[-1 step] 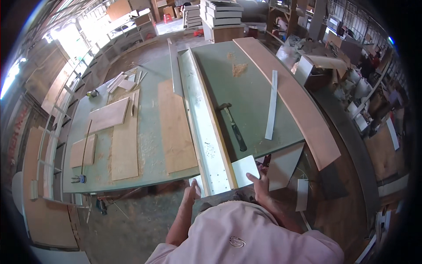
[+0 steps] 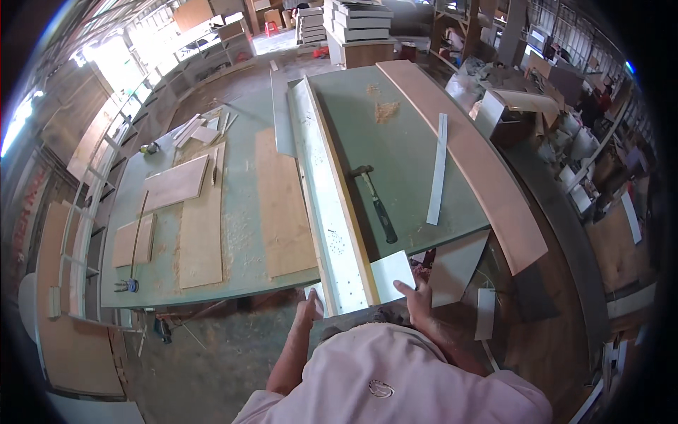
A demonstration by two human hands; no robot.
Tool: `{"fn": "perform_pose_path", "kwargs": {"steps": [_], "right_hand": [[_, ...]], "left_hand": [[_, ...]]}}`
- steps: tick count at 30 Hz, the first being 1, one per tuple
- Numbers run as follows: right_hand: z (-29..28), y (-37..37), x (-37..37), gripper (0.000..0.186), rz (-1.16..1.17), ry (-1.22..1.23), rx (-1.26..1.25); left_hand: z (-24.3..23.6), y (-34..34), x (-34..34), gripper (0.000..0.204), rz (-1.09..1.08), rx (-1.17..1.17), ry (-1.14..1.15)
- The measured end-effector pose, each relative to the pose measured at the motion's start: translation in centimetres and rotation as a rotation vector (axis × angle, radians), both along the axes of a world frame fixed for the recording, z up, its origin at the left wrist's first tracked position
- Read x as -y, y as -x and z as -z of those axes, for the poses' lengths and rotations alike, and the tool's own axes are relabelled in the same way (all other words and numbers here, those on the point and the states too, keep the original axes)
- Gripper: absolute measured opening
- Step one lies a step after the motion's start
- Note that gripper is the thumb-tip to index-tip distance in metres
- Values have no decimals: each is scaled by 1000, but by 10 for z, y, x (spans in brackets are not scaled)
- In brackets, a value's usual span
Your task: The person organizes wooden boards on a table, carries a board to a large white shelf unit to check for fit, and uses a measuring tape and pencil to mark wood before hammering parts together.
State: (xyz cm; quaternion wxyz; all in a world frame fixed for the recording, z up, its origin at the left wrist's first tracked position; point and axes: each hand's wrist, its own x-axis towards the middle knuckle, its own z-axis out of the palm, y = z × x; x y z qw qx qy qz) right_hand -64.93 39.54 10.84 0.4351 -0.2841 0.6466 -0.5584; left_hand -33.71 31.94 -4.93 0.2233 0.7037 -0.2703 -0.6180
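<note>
A white board [image 2: 394, 275] lies crosswise at the near end of a long white trough [image 2: 332, 219] with wooden side rails, sticking out on both sides. My left hand [image 2: 308, 308] grips its left end, thumb on top. On its right end my right hand [image 2: 418, 295] is closed the same way, thumb over the face and fingers hidden underneath. Small dark specks are scattered along the trough's floor. To the trough's right rests a hammer [image 2: 374, 205] with a dark grip. A narrow pale strip [image 2: 283, 113] runs along the trough's far left side.
The green worktable [image 2: 240, 244] carries plywood panels [image 2: 286, 212], a tape-wide white strip [image 2: 437, 169], sawdust and a small power tool [image 2: 149, 149]. A long brown board [image 2: 466, 148] overhangs its right edge. Stacked white panels [image 2: 358, 25] stand beyond; clutter fills the right side.
</note>
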Motion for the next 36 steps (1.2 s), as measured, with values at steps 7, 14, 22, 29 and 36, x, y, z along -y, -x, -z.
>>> {"fn": "perform_pose_path", "kwargs": {"steps": [7,14,22,29,36], "right_hand": [[-34,-31,1,40,-275,128,-445],[-118,-109,21,58,-603,255,-764],[-94,-162,57,43,-1039,401,-382],[21,-36,190,40,-251,127,-1219],[89,49,265,48,-329,-19,-1331]], "left_hand": [[-58,16,-47,66,480,545,331],[-137,12,-85,92,570,398,659],[-118,34,-69,58,-266,-315,805],[-133,0,-68,56,-509,-151,627],[-198,-50,-43,51,-536,-99,799]]}}
